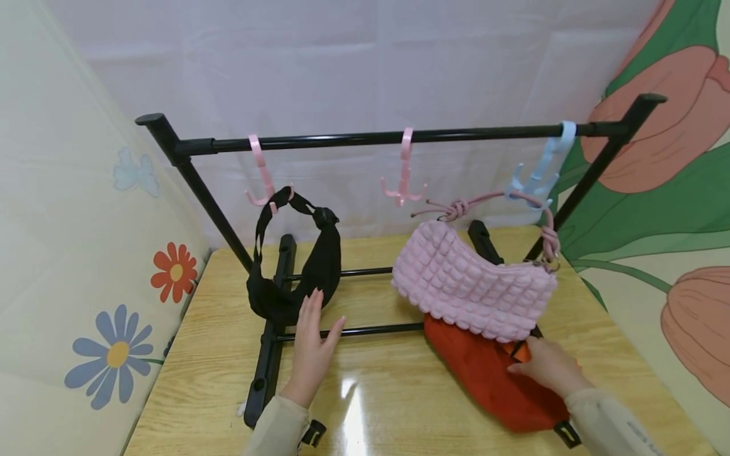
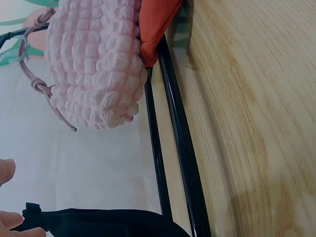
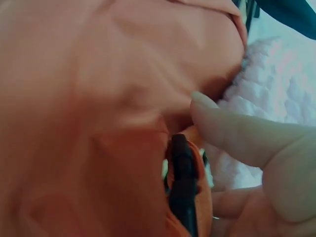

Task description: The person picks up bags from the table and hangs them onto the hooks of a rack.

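Note:
A black shoulder bag (image 1: 322,266) hangs by its strap from the left pink hook (image 1: 262,171). My left hand (image 1: 312,348) has its fingers straight, at the lower edge of that bag in the head view; I cannot tell whether they touch it. On the right, a pink puffy quilted bag (image 1: 473,278) hangs by its knotted cord from the blue hook (image 1: 538,168). Below and in front of it is an orange-red bag (image 1: 485,380). My right hand (image 1: 550,367) grips this bag near its strap and black buckle (image 3: 182,170), thumb in front, the other fingers partly hidden.
The hooks hang on the top bar (image 1: 342,139) of a black rack, whose feet stand on a wooden table (image 1: 199,354). A second pink hook (image 1: 405,174) at mid-bar carries nothing. Low crossbars (image 1: 376,329) run between the feet. Flowered cloths surround the table.

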A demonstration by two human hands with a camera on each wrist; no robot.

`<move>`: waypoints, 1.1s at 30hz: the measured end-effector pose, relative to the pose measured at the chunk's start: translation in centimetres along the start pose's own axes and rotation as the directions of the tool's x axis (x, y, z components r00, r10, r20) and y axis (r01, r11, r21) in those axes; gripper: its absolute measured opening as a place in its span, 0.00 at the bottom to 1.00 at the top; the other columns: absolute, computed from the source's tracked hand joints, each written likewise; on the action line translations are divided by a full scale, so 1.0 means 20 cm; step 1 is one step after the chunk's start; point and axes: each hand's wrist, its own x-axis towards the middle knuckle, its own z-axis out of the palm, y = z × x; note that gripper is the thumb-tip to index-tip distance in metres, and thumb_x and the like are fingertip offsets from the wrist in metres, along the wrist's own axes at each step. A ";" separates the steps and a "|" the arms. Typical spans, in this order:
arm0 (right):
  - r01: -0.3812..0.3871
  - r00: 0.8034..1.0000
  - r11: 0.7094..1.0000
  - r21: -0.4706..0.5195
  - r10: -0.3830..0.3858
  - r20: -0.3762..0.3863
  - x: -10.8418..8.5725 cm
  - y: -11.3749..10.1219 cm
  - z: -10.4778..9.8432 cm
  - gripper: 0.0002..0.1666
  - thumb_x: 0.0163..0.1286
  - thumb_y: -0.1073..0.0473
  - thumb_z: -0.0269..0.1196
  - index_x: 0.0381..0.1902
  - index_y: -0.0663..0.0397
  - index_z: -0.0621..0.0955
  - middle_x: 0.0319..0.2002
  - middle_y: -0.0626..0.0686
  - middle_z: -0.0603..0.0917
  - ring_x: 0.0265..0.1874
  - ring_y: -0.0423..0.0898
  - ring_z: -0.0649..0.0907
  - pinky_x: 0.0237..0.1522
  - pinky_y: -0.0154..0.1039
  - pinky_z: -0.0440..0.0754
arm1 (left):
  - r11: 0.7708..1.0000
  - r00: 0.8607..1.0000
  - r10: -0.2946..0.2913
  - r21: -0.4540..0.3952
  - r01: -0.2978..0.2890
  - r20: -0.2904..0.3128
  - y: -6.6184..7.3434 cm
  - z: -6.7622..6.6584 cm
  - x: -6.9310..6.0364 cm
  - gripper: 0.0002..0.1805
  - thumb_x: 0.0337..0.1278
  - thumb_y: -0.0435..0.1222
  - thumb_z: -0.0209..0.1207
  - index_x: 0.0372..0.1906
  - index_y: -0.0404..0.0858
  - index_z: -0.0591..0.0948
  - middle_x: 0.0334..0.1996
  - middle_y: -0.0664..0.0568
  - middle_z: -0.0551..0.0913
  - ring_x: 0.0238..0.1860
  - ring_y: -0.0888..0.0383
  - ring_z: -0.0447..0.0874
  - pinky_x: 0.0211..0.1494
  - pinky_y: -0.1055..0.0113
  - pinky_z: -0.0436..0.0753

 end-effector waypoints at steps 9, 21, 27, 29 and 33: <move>0.013 0.999 0.997 -0.082 -0.017 -0.047 -0.02 -0.03 0.10 0.33 0.52 0.52 0.75 0.43 0.75 0.76 0.40 0.72 0.79 0.40 0.73 0.77 0.39 0.63 0.76 | 1.000 1.000 -0.005 0.007 0.005 0.000 0.00 0.00 0.00 0.35 0.65 0.37 0.60 0.71 0.28 0.61 0.72 0.35 0.58 0.73 0.34 0.48 0.68 0.36 0.53; 0.081 0.988 0.997 -0.011 -0.082 -0.128 -0.02 -0.14 0.19 0.26 0.48 0.63 0.75 0.43 0.70 0.77 0.37 0.68 0.81 0.38 0.68 0.80 0.33 0.62 0.77 | 1.000 1.000 -0.016 0.017 0.016 0.009 0.00 0.00 0.00 0.35 0.66 0.38 0.60 0.71 0.28 0.61 0.72 0.37 0.57 0.73 0.36 0.47 0.69 0.36 0.53; 0.124 0.984 0.991 0.059 -0.115 -0.132 -0.03 -0.19 0.21 0.31 0.50 0.65 0.73 0.51 0.71 0.77 0.45 0.70 0.80 0.44 0.69 0.79 0.37 0.65 0.77 | 0.999 0.999 -0.037 0.010 0.037 0.012 0.01 -0.01 0.00 0.35 0.66 0.38 0.59 0.71 0.29 0.61 0.73 0.37 0.57 0.73 0.36 0.47 0.69 0.36 0.52; 0.158 0.980 0.984 0.082 -0.146 -0.135 -0.03 -0.20 0.22 0.32 0.50 0.66 0.73 0.53 0.72 0.76 0.47 0.71 0.79 0.47 0.69 0.79 0.41 0.65 0.76 | 0.999 0.999 -0.041 0.012 0.041 0.012 0.01 -0.01 0.00 0.35 0.66 0.38 0.59 0.71 0.29 0.61 0.73 0.37 0.57 0.73 0.36 0.47 0.69 0.36 0.52; 0.227 0.968 0.964 0.137 -0.207 -0.145 -0.03 -0.22 0.24 0.32 0.49 0.68 0.73 0.52 0.76 0.76 0.49 0.71 0.79 0.49 0.69 0.78 0.50 0.62 0.75 | 0.999 0.999 -0.043 0.014 0.042 0.014 0.01 -0.01 0.00 0.34 0.66 0.38 0.59 0.71 0.29 0.61 0.72 0.36 0.57 0.73 0.35 0.47 0.69 0.36 0.52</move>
